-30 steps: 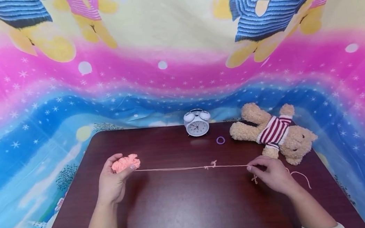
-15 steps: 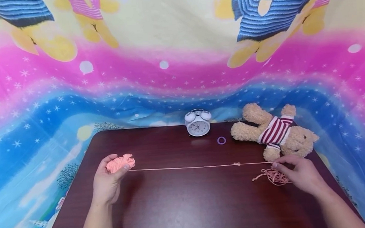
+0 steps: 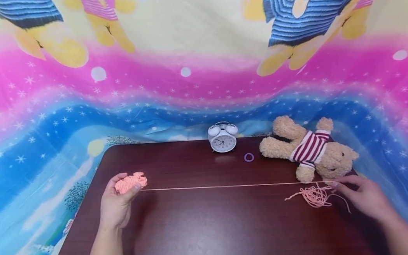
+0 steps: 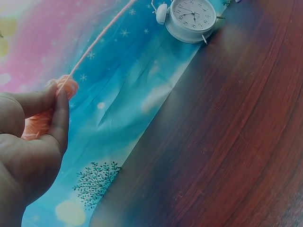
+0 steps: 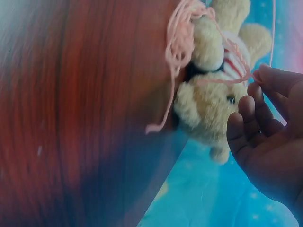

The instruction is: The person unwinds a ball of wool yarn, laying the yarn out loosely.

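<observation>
My left hand (image 3: pixel 115 205) grips a bundle of pink yarn (image 3: pixel 129 182) between thumb and fingers, over the table's left side. From it a single taut strand (image 3: pixel 221 186) runs across to my right hand (image 3: pixel 366 197), whose thumb and forefinger pinch it at the table's right side. A loose tangle of the same yarn (image 3: pixel 315 196) lies just left of the right hand, one tail trailing out. In the left wrist view the strand rises from the bundle (image 4: pixel 39 124). The right wrist view shows the pinching fingertips, with the other fingers loosely curled.
A teddy bear (image 3: pixel 310 146) in a striped shirt lies on its side at the back right, right by the tangle. A white alarm clock (image 3: pixel 223 138) stands at the back edge, with a purple ring (image 3: pixel 249 157) near it. Printed cloth (image 3: pixel 175 121) hangs behind the dark table (image 3: pixel 210 228).
My right hand has moved well to the right, drawing the strand out longer; its knots have left the middle span. The left hand has shifted slightly left. The yarn tangle now shows fully.
</observation>
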Demonstrator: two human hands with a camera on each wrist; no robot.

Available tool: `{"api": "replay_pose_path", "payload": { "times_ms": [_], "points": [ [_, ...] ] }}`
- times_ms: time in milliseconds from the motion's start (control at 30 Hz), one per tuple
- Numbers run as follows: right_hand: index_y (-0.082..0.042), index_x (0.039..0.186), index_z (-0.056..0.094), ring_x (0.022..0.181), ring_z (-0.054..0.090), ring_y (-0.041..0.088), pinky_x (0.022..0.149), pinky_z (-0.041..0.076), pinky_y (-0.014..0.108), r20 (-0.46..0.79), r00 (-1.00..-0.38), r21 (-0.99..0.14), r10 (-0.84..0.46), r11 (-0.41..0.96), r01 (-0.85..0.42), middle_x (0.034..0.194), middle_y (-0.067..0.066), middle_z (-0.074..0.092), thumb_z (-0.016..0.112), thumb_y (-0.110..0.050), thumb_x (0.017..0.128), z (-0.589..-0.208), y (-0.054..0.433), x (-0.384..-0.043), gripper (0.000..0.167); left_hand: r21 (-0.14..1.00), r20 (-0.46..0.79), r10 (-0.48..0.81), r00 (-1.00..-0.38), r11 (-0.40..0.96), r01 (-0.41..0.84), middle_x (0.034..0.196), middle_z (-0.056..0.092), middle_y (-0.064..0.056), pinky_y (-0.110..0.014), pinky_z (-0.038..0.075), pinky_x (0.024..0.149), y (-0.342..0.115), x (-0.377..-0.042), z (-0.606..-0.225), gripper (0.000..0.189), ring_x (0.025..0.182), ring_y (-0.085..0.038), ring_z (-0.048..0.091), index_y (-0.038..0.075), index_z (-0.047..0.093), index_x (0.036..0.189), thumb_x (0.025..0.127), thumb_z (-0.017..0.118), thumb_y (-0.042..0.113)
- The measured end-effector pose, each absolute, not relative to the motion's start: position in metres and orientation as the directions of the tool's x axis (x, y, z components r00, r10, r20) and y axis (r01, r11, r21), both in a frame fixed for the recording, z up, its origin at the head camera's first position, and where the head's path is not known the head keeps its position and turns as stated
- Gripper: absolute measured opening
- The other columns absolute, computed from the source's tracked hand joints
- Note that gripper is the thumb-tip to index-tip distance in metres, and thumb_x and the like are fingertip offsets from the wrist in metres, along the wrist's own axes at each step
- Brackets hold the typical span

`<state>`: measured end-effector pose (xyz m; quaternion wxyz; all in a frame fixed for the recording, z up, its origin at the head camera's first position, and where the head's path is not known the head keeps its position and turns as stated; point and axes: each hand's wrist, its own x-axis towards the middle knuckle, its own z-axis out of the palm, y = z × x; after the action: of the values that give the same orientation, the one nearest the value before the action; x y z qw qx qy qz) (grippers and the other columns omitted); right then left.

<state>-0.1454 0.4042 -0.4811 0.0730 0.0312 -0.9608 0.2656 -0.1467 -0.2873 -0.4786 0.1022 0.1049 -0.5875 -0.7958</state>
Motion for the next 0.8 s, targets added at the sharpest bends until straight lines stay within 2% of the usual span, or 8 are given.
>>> {"api": "replay_pose_path", "payload": {
  "times_ms": [100,133,367,600,800],
  "points": [
    [-0.004,0.114,0.075,0.109,0.060,0.056,0.080,0.047,0.062,0.121,-0.993,-0.501,-0.008,0.863,-0.068,0.122,0.032,0.067,0.070,-0.032,0.100,-0.483,0.415,-0.143,0.032,0.954,-0.050,-0.284,-0.957,-0.299,0.039,0.123,0.056,-0.010,-0.029,0.059,0.088,-0.288,-0.146,-0.479,0.054,0.102,-0.014,0.071,0.009,0.047,0.134,0.090,0.073,-0.011],
    [-0.004,0.115,0.075,0.110,0.058,0.060,0.080,0.046,0.065,0.112,-0.994,-0.500,-0.005,0.864,-0.061,0.123,0.035,0.065,0.069,-0.033,0.101,-0.484,0.418,-0.143,0.033,0.953,-0.053,-0.281,-0.958,-0.302,0.036,0.123,0.055,-0.010,-0.030,0.059,0.089,-0.289,-0.146,-0.479,0.054,0.102,-0.015,0.071,0.009,0.047,0.134,0.091,0.073,-0.010],
    [-0.003,0.116,0.075,0.112,0.055,0.062,0.080,0.046,0.061,0.089,-0.996,-0.482,0.024,0.876,-0.022,0.127,0.039,0.061,0.067,-0.036,0.102,-0.489,0.435,-0.141,0.037,0.954,-0.065,-0.259,-0.964,-0.300,0.016,0.126,0.054,-0.010,-0.032,0.059,0.090,-0.290,-0.145,-0.481,0.051,0.103,-0.015,0.071,0.010,0.048,0.135,0.093,0.073,-0.004],
    [0.000,0.118,0.073,0.111,0.054,0.065,0.082,0.045,0.067,0.079,-0.994,-0.466,0.075,0.884,0.029,0.127,0.040,0.060,0.065,-0.039,0.102,-0.492,0.446,-0.142,0.043,0.959,-0.053,-0.268,-0.962,-0.281,0.025,0.119,0.062,-0.005,-0.028,0.060,0.087,-0.293,-0.145,-0.483,0.044,0.100,-0.012,0.071,0.007,0.052,0.134,0.095,0.072,0.000],
    [0.000,0.122,0.072,0.114,0.048,0.067,0.085,0.043,0.073,0.030,-0.992,-0.440,0.126,0.892,0.100,0.131,0.043,0.054,0.061,-0.043,0.104,-0.491,0.453,-0.144,0.048,0.970,-0.058,-0.282,-0.958,-0.244,0.013,0.118,0.066,-0.001,-0.025,0.060,0.086,-0.298,-0.144,-0.485,0.045,0.098,-0.010,0.071,0.007,0.053,0.136,0.095,0.073,0.001]
  ]
}}
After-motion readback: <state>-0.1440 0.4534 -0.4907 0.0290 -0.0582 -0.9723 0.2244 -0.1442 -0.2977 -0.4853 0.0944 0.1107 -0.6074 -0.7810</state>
